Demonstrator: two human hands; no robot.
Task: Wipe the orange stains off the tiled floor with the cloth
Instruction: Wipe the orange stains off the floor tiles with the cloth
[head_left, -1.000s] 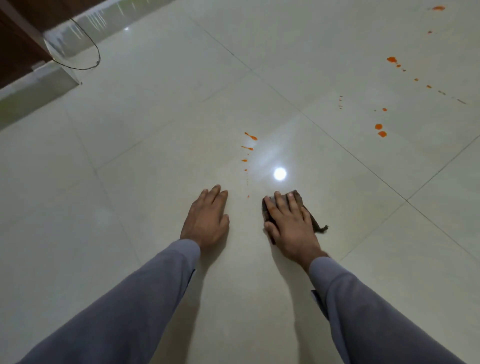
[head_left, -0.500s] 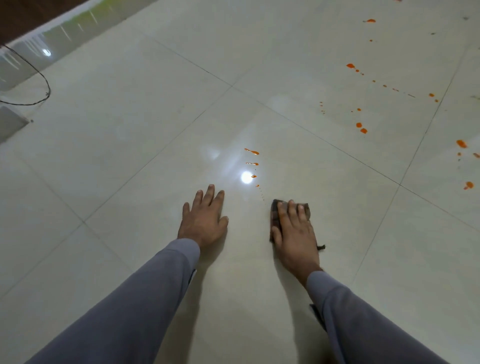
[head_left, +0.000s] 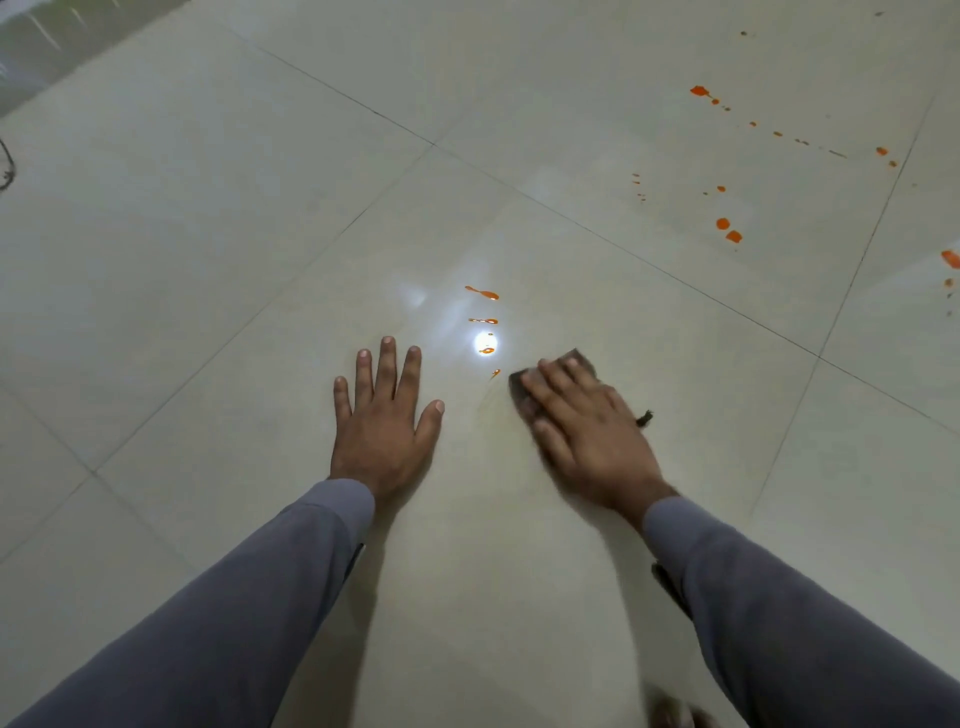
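Tiled floor (head_left: 218, 218): pale glossy tiles, thin dark joints, one bright light reflection.

Left hand (head_left: 382, 423): palm down on the tile, fingers spread flat, holding nothing.

Right hand (head_left: 584, 431): blurred, fingers extended and pressed flat on the cloth (head_left: 524, 387), pinning it to the floor rather than gripping it.

Cloth: dark, mostly hidden under the fingers (a frayed bit shows at the hand's right side).

Orange stains (head_left: 483, 293): a short line of drops just beyond the cloth; further spots (head_left: 727, 230) well apart, upper right.

Sleeves (head_left: 249, 597): grey, both arms.
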